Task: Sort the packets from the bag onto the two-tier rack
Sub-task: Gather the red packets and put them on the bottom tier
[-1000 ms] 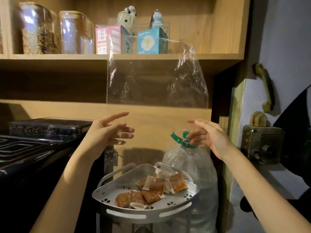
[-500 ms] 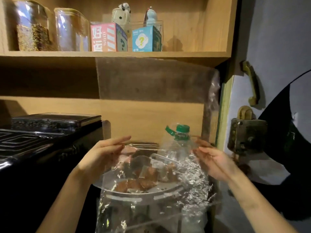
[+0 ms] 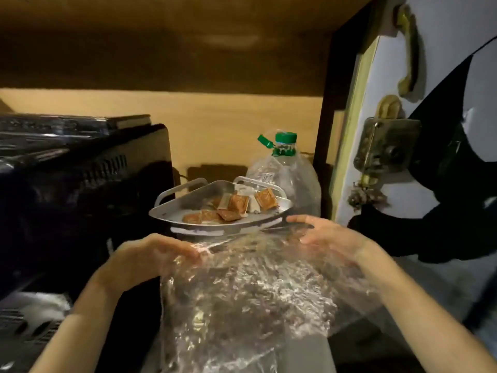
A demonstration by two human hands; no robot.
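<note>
The clear plastic bag hangs crumpled in front of the rack, below its top tier. My left hand grips the bag's left edge and my right hand holds its right edge, fingers spread against the film. The bag looks empty. The metal rack's top tier sits just beyond my hands and carries several brown packets and a few pale ones. The lower tier is hidden behind the bag.
A large clear water bottle with a green cap stands right behind the rack. A black appliance fills the left side. A wooden shelf underside spans overhead. A door with a brass lock is at the right.
The bag dropped from the air in front of the shelves down to rack height. Both hands came down and took hold of it. My view tilted downward.
</note>
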